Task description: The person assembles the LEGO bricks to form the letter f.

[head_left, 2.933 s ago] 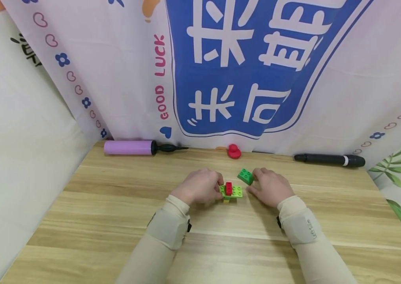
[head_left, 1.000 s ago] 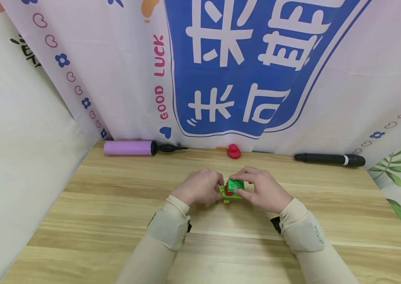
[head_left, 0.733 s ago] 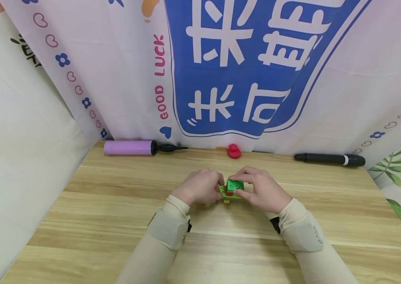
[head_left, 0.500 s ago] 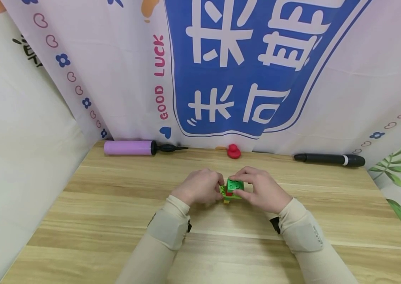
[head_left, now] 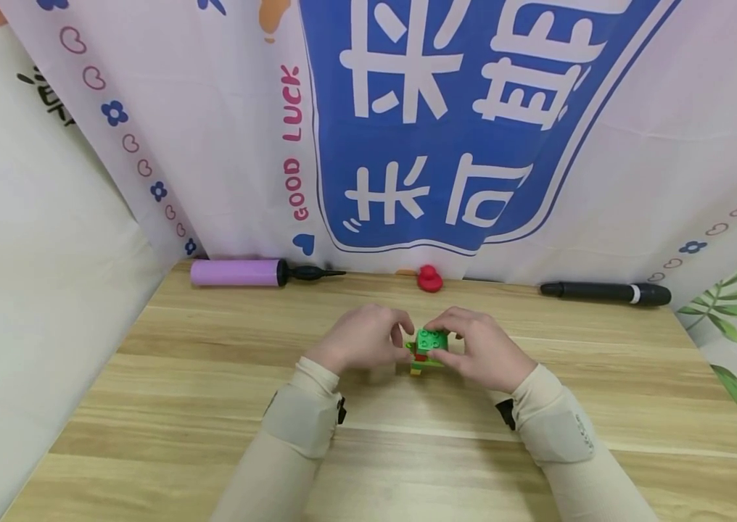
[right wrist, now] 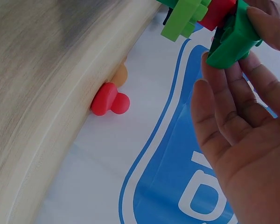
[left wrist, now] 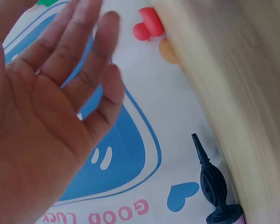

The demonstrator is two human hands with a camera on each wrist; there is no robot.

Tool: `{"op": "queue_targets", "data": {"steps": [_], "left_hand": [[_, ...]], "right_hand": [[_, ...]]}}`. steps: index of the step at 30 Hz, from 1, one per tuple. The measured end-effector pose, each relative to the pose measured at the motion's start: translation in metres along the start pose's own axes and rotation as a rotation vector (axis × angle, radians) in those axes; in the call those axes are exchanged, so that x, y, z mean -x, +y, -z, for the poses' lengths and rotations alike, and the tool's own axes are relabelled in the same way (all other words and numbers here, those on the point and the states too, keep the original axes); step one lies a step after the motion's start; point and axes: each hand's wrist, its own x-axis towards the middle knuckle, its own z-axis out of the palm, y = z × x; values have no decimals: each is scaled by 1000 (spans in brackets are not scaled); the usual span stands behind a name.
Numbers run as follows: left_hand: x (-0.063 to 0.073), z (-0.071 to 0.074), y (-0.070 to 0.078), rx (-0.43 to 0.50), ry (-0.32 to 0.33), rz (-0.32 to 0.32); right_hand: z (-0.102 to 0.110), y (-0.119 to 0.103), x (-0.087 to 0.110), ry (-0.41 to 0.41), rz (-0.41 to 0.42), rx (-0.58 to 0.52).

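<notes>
Near the middle of the table, a small stack of toy building bricks stands with a green brick (head_left: 431,339) on top. Under it shows a red brick (right wrist: 217,14), then a lime-green brick (right wrist: 181,22), and a bit of yellow brick (head_left: 416,371) at the bottom. My right hand (head_left: 489,349) pinches the green brick between thumb and fingers; in the right wrist view the brick looks tilted over the red one. On the stack's left side is my left hand (head_left: 368,337), its fingers loosely bent and parted; whether a fingertip touches the lime brick is unclear.
A purple hand pump (head_left: 234,272) with a black nozzle lies at the table's back left. A red rubber duck (head_left: 430,278) sits at the back middle, and a black microphone-like stick (head_left: 606,293) at the back right. A printed cloth (head_left: 238,145) hangs behind the wooden table (head_left: 212,406).
The right hand has brought the green brick from the table onto the red brick and still holds it. The left hand has just loosened its grip on the lime brick and shifted slightly left.
</notes>
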Motion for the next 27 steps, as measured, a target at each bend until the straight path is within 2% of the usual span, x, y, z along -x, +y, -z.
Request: {"op": "queue_targets", "data": {"steps": [3,8,27], "left_hand": [[1,3,1,33,36,-30],[0,4,2,31,45,-60],[1,3,4,5,73,-96]], "right_hand": [[0,-1,0,-1,6,0],[1,-2,1,-8,7,-4],[-1,-1,1,11,28,29]]}}
